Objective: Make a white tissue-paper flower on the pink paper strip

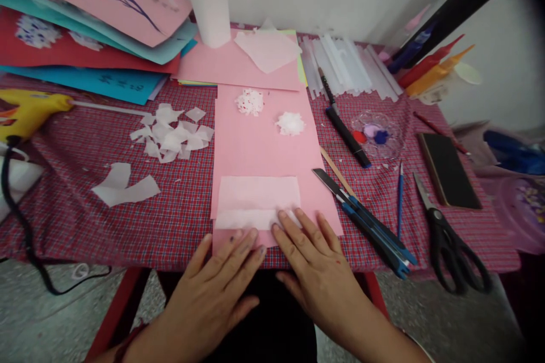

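Observation:
A strip of thin white tissue paper [258, 193], its near edge folded over, lies across the lower part of a pink paper sheet [264, 150]. My left hand [219, 281] is flat with fingers extended, its fingertips at the near edge of the strip. My right hand [317, 261] rests with fingers spread, its fingertips on the strip's near right corner. Neither hand grips anything. Farther up the pink sheet sit a red-speckled white crumpled paper flower [250, 102] and a plain white one [290, 123].
At left are cut tissue pieces [172, 133], a yellow hot glue gun [32, 110] and stacked coloured sheets [85, 62]. A paper roll [208, 0] stands behind. At right lie a utility knife [370, 227], black scissors [453, 249], a paint palette [377, 133] and glue sticks [344, 65].

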{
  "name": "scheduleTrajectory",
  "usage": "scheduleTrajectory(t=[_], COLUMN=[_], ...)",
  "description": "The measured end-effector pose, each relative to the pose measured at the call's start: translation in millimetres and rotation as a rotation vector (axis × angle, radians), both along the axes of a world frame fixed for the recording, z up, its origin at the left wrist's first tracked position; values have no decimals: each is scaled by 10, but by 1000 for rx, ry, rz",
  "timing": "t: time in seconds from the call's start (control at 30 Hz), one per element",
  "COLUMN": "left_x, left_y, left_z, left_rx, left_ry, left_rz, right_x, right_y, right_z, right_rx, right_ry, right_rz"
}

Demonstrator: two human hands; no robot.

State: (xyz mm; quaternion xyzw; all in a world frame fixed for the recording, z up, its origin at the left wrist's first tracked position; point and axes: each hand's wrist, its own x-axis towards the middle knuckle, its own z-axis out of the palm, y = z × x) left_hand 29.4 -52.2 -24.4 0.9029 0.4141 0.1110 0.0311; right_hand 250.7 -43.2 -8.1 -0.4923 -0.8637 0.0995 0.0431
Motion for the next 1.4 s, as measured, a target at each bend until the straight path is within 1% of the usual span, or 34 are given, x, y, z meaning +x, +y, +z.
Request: scheduleTrajectory(t=[0.1,0.23,0.47,0.63,0.73,0.8,0.87,0.93,1.0,1.07,1.1,1.17,1.23,1.3,1.4], left_x=[45,76,102,164,171,135,58,-50,-161,-242,-265,-281,-268,-247,-227], left_y=[20,64,59,27,0,20,99,240,417,588,659,756,796,799,786], left_z=[42,68,46,31,72,145,237,314,351,349,339,313,289,270,250], left_rx=[6,22,17,7,-9,-29,-57,-92,-149,-246,-306,-409,-456,-445,-383], left_ry=[68,122,146,132,76,-1,-71,-125,-200,-280,-309,-350,-362,-347,-302], left_rz=[-79,-99,-89,-57,-34,-1,45,116,217,274,270,217,177,175,198], right_x=[7,11,17,18,18,31,57,84,103,106,103,90,74,61,45], right_y=[-8,-6,-7,-43,-75,-94,-107,-115,-115,-108,-103,-90,-78,-67,-58], right_z=[-18,-35,-42,-50,-36,-14,13,35,46,47,45,41,37,35,32], right_rx=[8,13,29,98,93,80,66,45,25,9,5,6,9,7,-3], right_ry=[-1,-9,14,73,107,124,138,150,157,156,155,151,144,130,105], right_rz=[-2,1,-8,-34,-43,-53,-80,-115,-136,-134,-134,-134,-141,-145,-156])
